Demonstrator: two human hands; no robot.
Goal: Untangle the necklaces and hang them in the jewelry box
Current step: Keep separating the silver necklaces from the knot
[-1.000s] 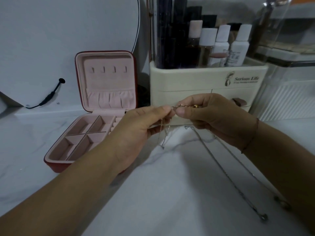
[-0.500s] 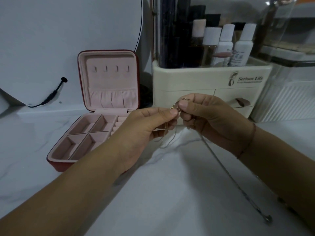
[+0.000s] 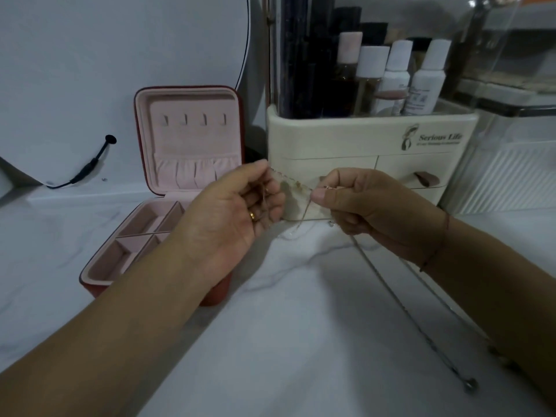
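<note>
Head view: gold chain (image 3: 293,180) is pinched taut btwn left hand (image 3: 240,212) & right hand (image 3: 370,212), likely so it's drawn free of silver chain (image 3: 391,286) trailed toward worktop (image 3: 301,341) near-right corner.

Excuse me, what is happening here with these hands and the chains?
A person is untangling necklaces over a white table. The left hand and the right hand each pinch a thin gold chain, which is stretched between them. A silver chain hangs from the right hand and trails across the table toward the person. The jewelry box stands open at the left; the hooks in its lid hold nothing, so no necklace is hung yet.
</note>
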